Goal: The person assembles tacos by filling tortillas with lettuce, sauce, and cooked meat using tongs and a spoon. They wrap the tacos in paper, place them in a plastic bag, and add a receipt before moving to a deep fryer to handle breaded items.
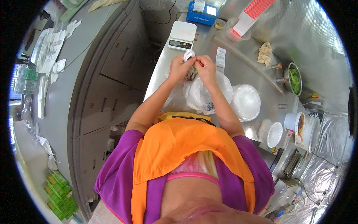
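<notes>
My left hand grips the gathered white top of a small plastic bag, whose see-through lower part bears dark writing. Close beside it, my right hand pinches a small red thing at the bag's neck; what it is cannot be made out. Below both hands lies a larger white plastic bag, crumpled and printed with dark marks. A round white lid or bowl sits partly under my right forearm. Just beyond the hands stands a white digital kitchen scale.
On the metal worktop are a paper slip, a stack of white disposable bowls, a blue label printer and a metal bowl of green leaves. White tubs stand at right. A grey cabinet borders the left.
</notes>
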`<move>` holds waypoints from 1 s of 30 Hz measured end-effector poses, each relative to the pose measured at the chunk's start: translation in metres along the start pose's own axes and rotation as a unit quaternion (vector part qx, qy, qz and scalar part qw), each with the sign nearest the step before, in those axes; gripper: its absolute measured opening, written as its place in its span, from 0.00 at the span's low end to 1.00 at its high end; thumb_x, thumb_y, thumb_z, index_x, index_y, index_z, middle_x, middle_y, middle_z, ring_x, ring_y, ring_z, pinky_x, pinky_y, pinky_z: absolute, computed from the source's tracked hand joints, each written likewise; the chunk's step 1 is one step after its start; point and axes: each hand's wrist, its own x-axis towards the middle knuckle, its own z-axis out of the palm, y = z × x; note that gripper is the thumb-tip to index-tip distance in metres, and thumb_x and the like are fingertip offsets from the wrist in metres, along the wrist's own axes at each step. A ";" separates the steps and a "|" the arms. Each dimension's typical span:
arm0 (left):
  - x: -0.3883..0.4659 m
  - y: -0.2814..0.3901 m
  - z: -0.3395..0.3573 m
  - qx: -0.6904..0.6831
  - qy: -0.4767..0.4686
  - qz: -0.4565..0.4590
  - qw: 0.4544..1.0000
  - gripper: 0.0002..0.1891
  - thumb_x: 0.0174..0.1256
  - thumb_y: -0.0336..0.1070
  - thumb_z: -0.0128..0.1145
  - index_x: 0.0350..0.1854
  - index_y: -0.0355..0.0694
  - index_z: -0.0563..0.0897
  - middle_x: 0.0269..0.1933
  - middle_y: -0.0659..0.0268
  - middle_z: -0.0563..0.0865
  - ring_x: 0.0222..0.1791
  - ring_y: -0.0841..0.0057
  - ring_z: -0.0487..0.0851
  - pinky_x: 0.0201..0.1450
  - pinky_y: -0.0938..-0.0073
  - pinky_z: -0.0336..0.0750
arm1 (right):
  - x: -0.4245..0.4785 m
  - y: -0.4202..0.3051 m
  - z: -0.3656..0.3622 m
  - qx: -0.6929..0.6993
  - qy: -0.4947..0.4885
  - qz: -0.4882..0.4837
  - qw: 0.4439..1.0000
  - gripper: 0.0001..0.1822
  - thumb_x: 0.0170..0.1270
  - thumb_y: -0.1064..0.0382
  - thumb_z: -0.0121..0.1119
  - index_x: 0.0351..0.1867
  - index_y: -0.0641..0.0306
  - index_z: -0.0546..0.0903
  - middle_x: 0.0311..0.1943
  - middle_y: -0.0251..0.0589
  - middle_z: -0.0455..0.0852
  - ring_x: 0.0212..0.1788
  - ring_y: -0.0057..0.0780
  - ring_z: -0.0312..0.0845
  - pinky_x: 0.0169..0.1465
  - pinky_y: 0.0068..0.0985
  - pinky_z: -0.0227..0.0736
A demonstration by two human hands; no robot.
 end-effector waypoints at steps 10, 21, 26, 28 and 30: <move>-0.003 -0.009 0.008 -0.220 0.008 -0.063 0.973 0.10 0.71 0.37 0.59 0.45 0.35 0.86 0.39 0.71 0.87 0.38 0.87 0.81 0.41 0.83 0.75 | -0.001 0.007 -0.005 0.134 -0.003 0.110 0.985 0.18 0.59 0.74 0.66 0.48 0.67 0.71 0.36 0.38 0.82 0.37 0.20 0.79 0.42 0.20 0.76; 0.001 -0.011 -0.004 -0.095 0.011 0.014 0.995 0.12 0.63 0.26 0.65 0.48 0.35 0.83 0.42 0.64 0.89 0.40 0.82 0.84 0.48 0.80 0.78 | 0.066 0.080 -0.057 -0.083 -0.023 0.122 0.989 0.13 0.61 0.60 0.63 0.45 0.62 0.83 0.43 0.44 0.87 0.39 0.37 0.87 0.43 0.31 0.80; 0.000 0.007 -0.004 -0.059 -0.038 -0.006 0.997 0.10 0.63 0.25 0.64 0.46 0.37 0.82 0.41 0.68 0.87 0.42 0.84 0.83 0.47 0.80 0.77 | 0.075 0.159 -0.063 -0.501 -0.146 0.127 0.844 0.16 0.56 0.52 0.64 0.38 0.63 0.86 0.40 0.46 0.88 0.43 0.45 0.85 0.44 0.39 0.78; 0.004 0.007 -0.006 -0.011 -0.073 -0.009 0.997 0.11 0.63 0.26 0.65 0.47 0.37 0.82 0.40 0.69 0.87 0.41 0.84 0.83 0.46 0.80 0.77 | 0.075 0.185 -0.063 -0.520 -0.150 0.126 0.831 0.16 0.56 0.53 0.64 0.39 0.62 0.85 0.39 0.46 0.88 0.43 0.44 0.85 0.44 0.38 0.79; 0.007 0.004 -0.011 0.000 -0.091 -0.025 0.995 0.12 0.62 0.27 0.66 0.48 0.37 0.82 0.39 0.69 0.86 0.41 0.84 0.82 0.46 0.79 0.77 | 0.081 0.187 -0.063 -0.469 -0.180 0.166 0.849 0.15 0.58 0.54 0.63 0.41 0.62 0.84 0.40 0.45 0.87 0.42 0.41 0.85 0.45 0.36 0.79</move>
